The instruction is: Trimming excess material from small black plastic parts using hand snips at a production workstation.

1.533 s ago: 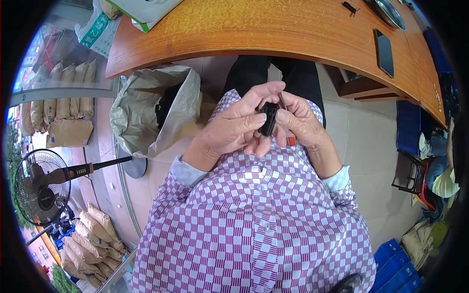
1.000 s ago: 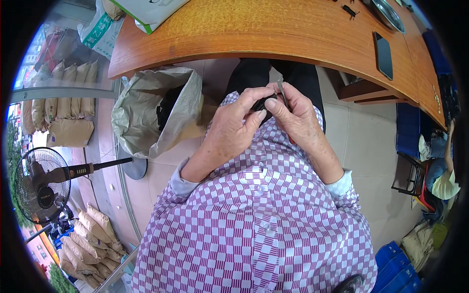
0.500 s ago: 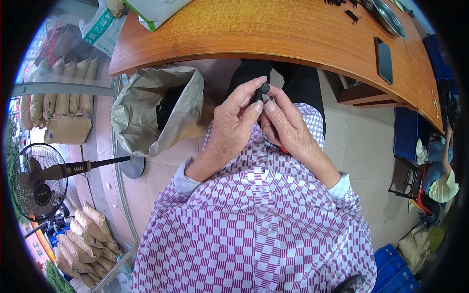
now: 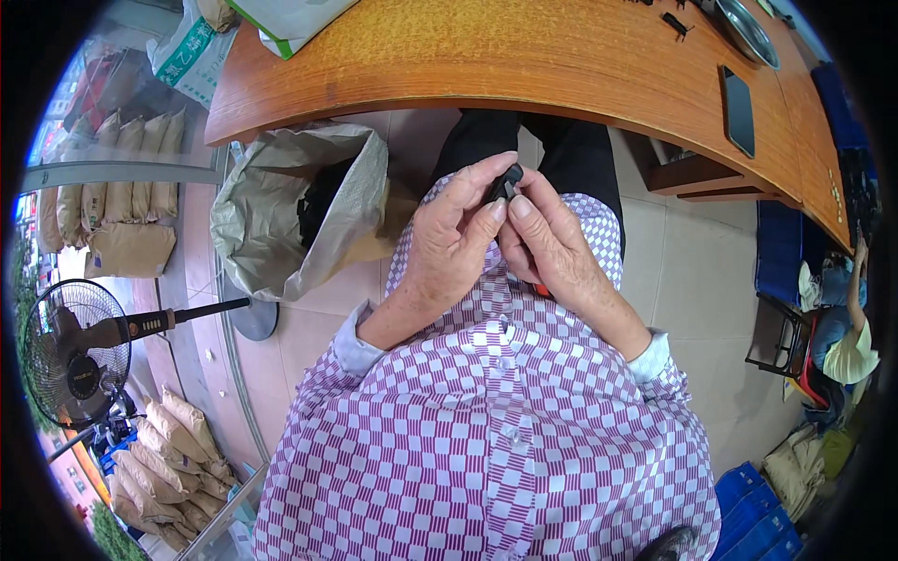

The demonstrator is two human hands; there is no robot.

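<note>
One small black part, partly hidden (image 4: 513,175).

We seem to be in a workshop: stacked tan sacks (image 4: 166,467) left of our left hand (image 4: 447,241), black parts (image 4: 674,25) on the wooden table (image 4: 524,65) beyond our right hand (image 4: 554,251).

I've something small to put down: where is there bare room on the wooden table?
The widest bare patch of the wooden table spans from the white bag to the phone; a smaller one lies between phone and tiny pale pieces. It is crowded by the metal dish, with small black parts at its left.
</note>
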